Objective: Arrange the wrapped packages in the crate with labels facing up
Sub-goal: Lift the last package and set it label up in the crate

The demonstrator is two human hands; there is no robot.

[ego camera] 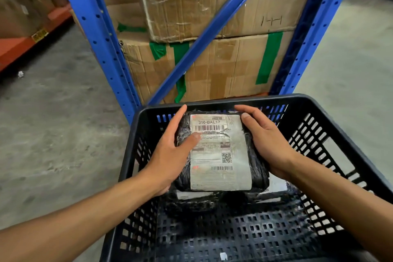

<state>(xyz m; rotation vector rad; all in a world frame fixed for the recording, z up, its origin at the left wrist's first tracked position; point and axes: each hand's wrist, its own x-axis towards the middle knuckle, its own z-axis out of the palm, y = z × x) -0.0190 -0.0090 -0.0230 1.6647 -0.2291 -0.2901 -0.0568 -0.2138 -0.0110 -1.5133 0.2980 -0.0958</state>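
Note:
A black-wrapped package (221,172) with a white shipping label facing up is held over the far half of a black slotted plastic crate (331,134). My left hand (172,155) grips its left side, thumb resting on the label. My right hand (268,140) clasps its right side, fingers curled over the far corner. Under it lie other wrapped packages (191,200), their white labels partly showing at the edges. The near half of the crate floor is bare.
A blue steel rack (100,34) with a diagonal brace stands just beyond the crate, holding stacked cardboard boxes (223,66) with green tape. An orange shelf beam (32,38) runs at the left. Grey concrete floor lies on both sides.

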